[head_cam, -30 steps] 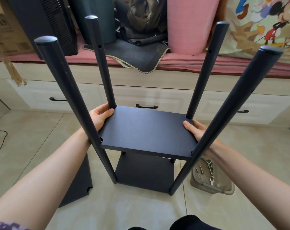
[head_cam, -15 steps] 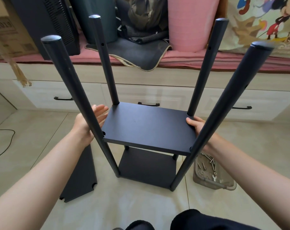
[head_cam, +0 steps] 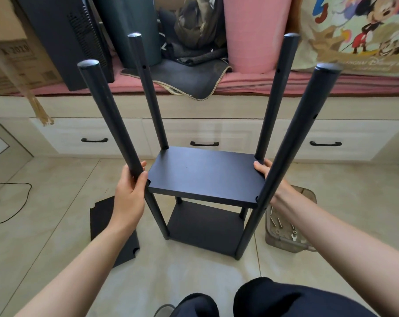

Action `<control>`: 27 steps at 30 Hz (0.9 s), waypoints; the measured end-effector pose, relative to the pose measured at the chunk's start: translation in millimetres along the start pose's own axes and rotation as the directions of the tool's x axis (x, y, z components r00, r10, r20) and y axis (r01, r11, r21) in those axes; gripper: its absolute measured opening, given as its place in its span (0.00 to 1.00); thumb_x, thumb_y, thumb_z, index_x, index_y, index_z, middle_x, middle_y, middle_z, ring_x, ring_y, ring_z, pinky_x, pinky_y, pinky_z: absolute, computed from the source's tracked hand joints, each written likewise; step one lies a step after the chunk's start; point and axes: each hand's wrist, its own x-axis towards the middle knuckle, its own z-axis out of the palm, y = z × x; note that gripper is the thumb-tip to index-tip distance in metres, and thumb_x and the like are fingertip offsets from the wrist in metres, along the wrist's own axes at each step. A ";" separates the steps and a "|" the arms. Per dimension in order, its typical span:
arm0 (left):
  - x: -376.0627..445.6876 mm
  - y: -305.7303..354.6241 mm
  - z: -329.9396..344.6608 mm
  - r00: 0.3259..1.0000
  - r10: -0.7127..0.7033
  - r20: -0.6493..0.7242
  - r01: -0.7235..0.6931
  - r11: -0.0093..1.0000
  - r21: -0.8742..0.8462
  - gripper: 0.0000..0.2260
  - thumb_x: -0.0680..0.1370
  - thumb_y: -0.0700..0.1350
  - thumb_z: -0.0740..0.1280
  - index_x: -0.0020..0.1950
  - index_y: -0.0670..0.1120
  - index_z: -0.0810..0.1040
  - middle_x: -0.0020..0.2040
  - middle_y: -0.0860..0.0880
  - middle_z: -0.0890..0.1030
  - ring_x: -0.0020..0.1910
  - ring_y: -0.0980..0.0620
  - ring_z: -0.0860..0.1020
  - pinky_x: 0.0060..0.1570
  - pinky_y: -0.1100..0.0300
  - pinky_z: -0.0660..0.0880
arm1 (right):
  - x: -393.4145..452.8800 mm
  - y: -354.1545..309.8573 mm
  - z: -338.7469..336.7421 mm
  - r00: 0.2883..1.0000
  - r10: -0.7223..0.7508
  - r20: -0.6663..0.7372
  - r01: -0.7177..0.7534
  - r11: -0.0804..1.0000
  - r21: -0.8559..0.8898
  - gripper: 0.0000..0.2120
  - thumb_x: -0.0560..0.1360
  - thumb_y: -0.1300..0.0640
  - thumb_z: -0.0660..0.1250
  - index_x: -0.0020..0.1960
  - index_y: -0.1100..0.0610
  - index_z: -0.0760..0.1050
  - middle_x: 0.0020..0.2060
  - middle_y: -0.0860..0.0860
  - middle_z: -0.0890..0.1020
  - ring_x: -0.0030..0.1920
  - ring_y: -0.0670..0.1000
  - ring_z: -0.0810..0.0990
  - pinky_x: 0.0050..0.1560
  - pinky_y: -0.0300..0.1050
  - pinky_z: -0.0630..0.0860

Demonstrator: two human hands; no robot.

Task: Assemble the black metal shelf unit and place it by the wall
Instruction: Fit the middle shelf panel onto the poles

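The middle shelf (head_cam: 205, 172) sits level between four upright poles; her left hand (head_cam: 131, 191) wraps the near-left pole (head_cam: 109, 115); the right hand (head_cam: 266, 169) grips the shelf's right edge.

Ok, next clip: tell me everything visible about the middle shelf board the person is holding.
The middle shelf board is a flat, matte black rectangular panel, metal by the task. It sits level between four black poles, its notched corners fitted round them, partway up above the bottom shelf on the tiled floor. The left hand is at its left edge, wrapped round the near-left pole; the right hand grips its right edge. Its top is bare.
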 end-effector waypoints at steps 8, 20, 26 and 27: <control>73.2 18.1 1.6 0.993 -0.091 -0.076 0.109 0.951 0.289 0.04 0.84 0.46 0.61 0.54 0.47 0.74 0.42 0.54 0.78 0.43 0.56 0.79 0.37 0.66 0.70 | -6.9 8.1 17.8 0.999 0.027 0.029 -0.030 0.991 0.132 0.22 0.77 0.70 0.62 0.69 0.57 0.68 0.35 0.53 0.80 0.30 0.50 0.80 0.30 0.47 0.77; 1.9 25.9 63.9 0.645 -0.651 0.400 0.764 0.568 -0.307 0.12 0.79 0.43 0.71 0.60 0.40 0.78 0.55 0.40 0.85 0.49 0.42 0.86 0.44 0.53 0.82 | -9.9 19.3 29.1 0.998 0.054 0.023 -0.058 0.973 0.224 0.31 0.75 0.69 0.71 0.68 0.48 0.61 0.60 0.60 0.78 0.52 0.60 0.84 0.40 0.55 0.83; -25.4 18.3 100.8 0.669 -0.538 0.513 0.743 0.483 -0.463 0.17 0.79 0.36 0.68 0.68 0.39 0.74 0.58 0.39 0.84 0.56 0.40 0.84 0.48 0.47 0.84 | -10.4 18.3 23.9 0.997 0.024 0.068 -0.028 0.998 0.051 0.32 0.74 0.64 0.73 0.68 0.47 0.57 0.60 0.57 0.74 0.54 0.58 0.82 0.43 0.53 0.84; -25.9 15.9 102.8 0.684 -0.517 0.515 0.730 0.483 -0.484 0.18 0.79 0.36 0.68 0.69 0.39 0.73 0.59 0.39 0.84 0.56 0.39 0.84 0.50 0.46 0.83 | -9.3 17.2 22.5 0.997 0.017 0.076 -0.018 1.000 0.017 0.32 0.74 0.63 0.73 0.68 0.47 0.57 0.60 0.57 0.73 0.55 0.58 0.81 0.43 0.53 0.84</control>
